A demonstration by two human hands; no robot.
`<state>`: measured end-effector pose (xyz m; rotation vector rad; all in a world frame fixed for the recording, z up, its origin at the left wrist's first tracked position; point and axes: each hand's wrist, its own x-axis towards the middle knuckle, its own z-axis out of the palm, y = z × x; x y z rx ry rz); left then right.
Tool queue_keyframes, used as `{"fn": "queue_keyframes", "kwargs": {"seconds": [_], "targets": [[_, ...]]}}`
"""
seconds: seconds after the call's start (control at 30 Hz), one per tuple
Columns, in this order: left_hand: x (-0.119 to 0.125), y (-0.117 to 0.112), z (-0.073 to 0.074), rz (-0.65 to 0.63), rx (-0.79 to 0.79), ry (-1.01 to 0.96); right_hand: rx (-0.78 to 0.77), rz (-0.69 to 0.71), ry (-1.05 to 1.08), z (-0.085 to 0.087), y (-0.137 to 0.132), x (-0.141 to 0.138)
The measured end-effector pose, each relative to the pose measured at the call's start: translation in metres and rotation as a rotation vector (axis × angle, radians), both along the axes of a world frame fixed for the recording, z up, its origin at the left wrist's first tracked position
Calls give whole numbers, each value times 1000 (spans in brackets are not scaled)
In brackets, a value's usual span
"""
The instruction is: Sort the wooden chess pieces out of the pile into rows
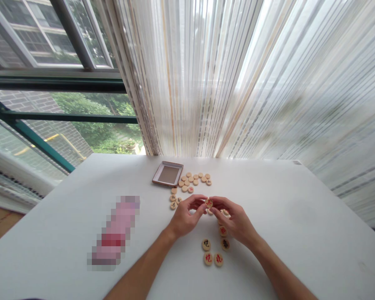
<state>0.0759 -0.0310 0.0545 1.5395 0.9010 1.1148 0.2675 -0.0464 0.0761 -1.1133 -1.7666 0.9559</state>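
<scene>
Both hands meet over the middle of the white table (284,216). My left hand (186,216) and my right hand (234,221) pinch one round wooden chess piece (209,203) with a red character between their fingertips, just above the table. Several more wooden pieces (193,181) lie in a loose cluster beyond the hands. A few pieces (174,201) lie left of my left hand. Several others (213,252), marked in red or black, lie between my forearms. Some pieces under my right hand are partly hidden.
A small square brown tray (168,174) with a pale rim sits at the back of the table, left of the piece cluster. A blurred-out pink object (114,233) lies on the left. Striped sheer curtains (237,83) and a window (50,104) stand behind the table.
</scene>
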Motion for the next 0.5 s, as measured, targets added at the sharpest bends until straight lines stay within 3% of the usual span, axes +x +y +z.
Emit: {"fn": "queue_keyframes", "kwargs": {"seconds": [0.5], "targets": [[-1,2,-5,37,-28,14,261,16,-141,-4,-6,-7]]}}
